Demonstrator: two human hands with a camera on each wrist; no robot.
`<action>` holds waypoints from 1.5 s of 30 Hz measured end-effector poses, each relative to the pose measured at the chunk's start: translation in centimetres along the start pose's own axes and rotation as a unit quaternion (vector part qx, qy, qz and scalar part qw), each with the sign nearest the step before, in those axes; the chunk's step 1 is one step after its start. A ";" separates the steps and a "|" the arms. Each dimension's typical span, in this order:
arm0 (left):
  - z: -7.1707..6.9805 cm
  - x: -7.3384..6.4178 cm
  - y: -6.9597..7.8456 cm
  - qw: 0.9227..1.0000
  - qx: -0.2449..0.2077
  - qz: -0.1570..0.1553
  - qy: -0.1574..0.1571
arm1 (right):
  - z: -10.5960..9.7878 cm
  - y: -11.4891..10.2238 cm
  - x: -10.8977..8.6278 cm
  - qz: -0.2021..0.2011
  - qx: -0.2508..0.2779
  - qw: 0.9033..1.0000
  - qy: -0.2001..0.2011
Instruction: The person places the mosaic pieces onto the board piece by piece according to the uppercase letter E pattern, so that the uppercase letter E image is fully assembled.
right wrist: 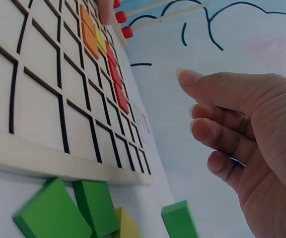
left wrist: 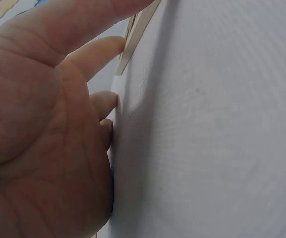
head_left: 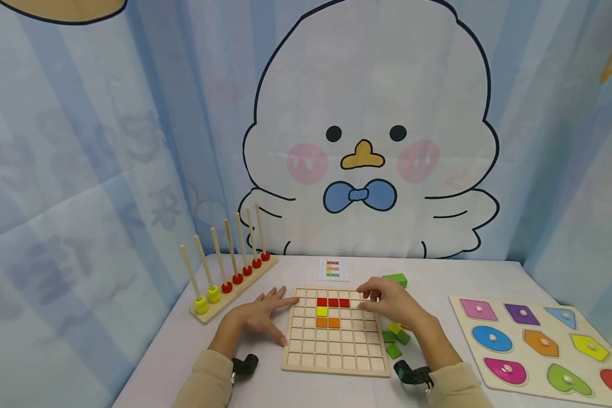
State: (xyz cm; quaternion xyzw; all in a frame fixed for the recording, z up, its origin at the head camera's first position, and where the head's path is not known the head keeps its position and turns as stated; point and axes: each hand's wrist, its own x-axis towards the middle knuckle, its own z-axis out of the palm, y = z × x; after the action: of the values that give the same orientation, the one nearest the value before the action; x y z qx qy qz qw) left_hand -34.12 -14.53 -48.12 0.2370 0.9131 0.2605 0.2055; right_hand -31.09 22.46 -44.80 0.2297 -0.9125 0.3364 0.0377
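Observation:
A wooden grid board [head_left: 336, 373] lies on the table, bearing three red squares [head_left: 333, 302] in a row, a yellow square [head_left: 322, 311] beneath their left end, and two orange squares [head_left: 328, 322] below that. My left hand [head_left: 255, 314] rests beside the board with fingers spread; thumb and index finger touch its left edge. Over the board's upper right corner hovers my right hand [head_left: 395, 303], its fingers loosely bent. In the right wrist view nothing shows between the thumb [right wrist: 217, 89] and fingers. Green blocks [right wrist: 53, 210] and a yellow block [right wrist: 126, 225] lie along the board's right side.
A pattern card [head_left: 333, 270] lies behind the board, and a green block [head_left: 395, 280] sits behind its right corner. At left stands a peg stand [head_left: 234, 294] with red and yellow beads. A knobbed shape puzzle [head_left: 530, 354] occupies the right side.

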 end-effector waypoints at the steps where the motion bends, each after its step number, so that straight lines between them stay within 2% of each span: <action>1: 0.0 0.0 0.0 1.000 -0.001 0.000 0.000 | -0.3 0.2 -0.1 0.003 0.002 1.000 0.000; 6: 0.0 -0.1 0.1 1.000 -0.002 -0.001 0.000 | -1.6 1.3 -0.6 0.009 0.004 1.000 -0.004; 12: -0.1 -0.2 0.1 1.000 -0.007 -0.005 0.001 | -2.5 2.4 -1.0 0.044 0.013 0.999 -0.012; 19: 0.0 -0.2 0.1 1.000 -0.004 -0.002 0.000 | -3.5 3.7 -1.6 0.062 0.010 0.998 -0.019; 24: 0.1 -0.2 0.1 1.000 -0.007 -0.001 0.001 | -4.1 4.5 -2.3 0.091 0.010 0.995 -0.041; 31: 0.0 0.0 0.1 1.000 -0.011 -0.004 0.001 | -4.9 5.2 -3.5 0.143 0.032 0.985 -0.085; 39: -0.1 -0.1 0.2 1.000 -0.014 -0.006 0.000 | -5.1 5.9 -3.9 0.159 0.044 0.980 -0.116; 45: -0.1 -0.1 0.2 1.000 -0.013 -0.003 -0.003 | -4.8 6.5 -3.9 0.161 0.046 0.978 -0.123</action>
State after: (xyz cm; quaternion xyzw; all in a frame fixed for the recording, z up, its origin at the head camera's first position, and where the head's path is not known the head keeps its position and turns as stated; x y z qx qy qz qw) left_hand -33.99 -14.48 -47.88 0.2324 0.9096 0.2716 0.2119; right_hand -30.92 31.36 -45.85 0.1213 -0.9187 0.3488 -0.1401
